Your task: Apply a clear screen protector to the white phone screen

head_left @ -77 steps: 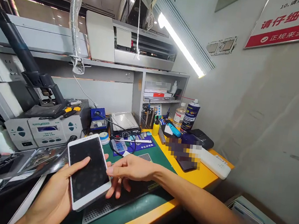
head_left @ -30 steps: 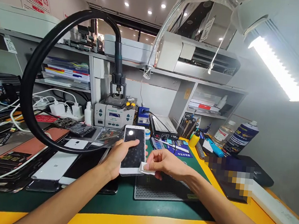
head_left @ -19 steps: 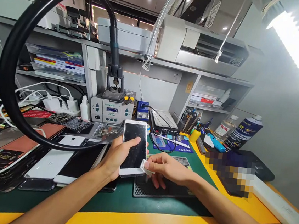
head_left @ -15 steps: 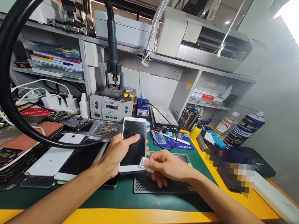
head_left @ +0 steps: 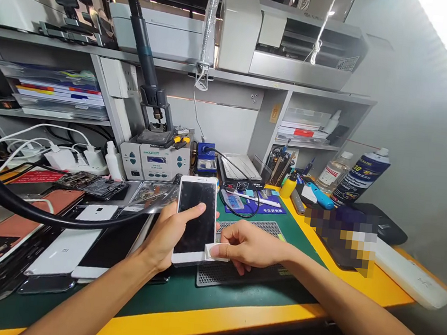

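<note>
A white smartphone (head_left: 193, 233) with a dark, smudged screen is held upright, tilted back, above the bench. My left hand (head_left: 167, 231) grips it from the left side, thumb lying across the screen and fingertips showing past the right edge. My right hand (head_left: 254, 245) pinches a small folded white wipe (head_left: 220, 254) between thumb and fingers. That wipe touches the phone's lower right corner. Beneath my right hand lies a grey perforated mat (head_left: 215, 278) on the green bench mat (head_left: 178, 298).
Several phones and parts, such as a white phone back (head_left: 65, 249), crowd the left. A black hose (head_left: 62, 219) arcs over them. Behind stands a grey control station (head_left: 156, 160). A heating plate (head_left: 242, 172), yellow bottle (head_left: 288, 186) and spray can (head_left: 360, 176) stand toward the right.
The camera view has shifted, so the background sits further left. Both hands keep their hold, with the wipe still at the phone's lower right corner.
</note>
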Demonstrator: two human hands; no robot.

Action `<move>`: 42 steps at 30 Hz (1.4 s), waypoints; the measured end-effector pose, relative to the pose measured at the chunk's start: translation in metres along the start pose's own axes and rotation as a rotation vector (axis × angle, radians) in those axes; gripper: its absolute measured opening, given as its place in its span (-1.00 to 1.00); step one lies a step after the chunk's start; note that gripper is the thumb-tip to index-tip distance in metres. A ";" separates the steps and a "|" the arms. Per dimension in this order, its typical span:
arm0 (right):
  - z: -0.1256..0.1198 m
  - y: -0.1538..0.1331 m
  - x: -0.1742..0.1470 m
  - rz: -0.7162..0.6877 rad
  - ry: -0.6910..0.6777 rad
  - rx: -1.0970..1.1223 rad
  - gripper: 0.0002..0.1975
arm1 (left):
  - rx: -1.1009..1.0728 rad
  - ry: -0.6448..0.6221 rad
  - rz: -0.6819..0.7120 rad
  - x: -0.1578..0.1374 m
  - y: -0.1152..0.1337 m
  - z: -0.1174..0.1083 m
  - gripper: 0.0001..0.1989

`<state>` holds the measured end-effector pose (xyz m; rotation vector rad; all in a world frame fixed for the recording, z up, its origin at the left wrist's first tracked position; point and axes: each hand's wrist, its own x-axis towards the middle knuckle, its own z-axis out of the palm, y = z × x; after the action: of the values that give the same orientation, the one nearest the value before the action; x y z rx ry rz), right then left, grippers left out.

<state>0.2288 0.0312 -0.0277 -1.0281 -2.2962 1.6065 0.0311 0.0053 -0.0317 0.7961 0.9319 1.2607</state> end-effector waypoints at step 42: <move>-0.044 0.016 0.004 -0.272 0.779 0.290 -0.48 | 0.168 -0.261 -0.181 -0.017 -0.002 0.011 -0.61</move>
<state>0.2547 0.0707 -0.0241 -0.9798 -1.5501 1.1073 0.0411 -0.0116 -0.0270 0.9608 0.8825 0.9046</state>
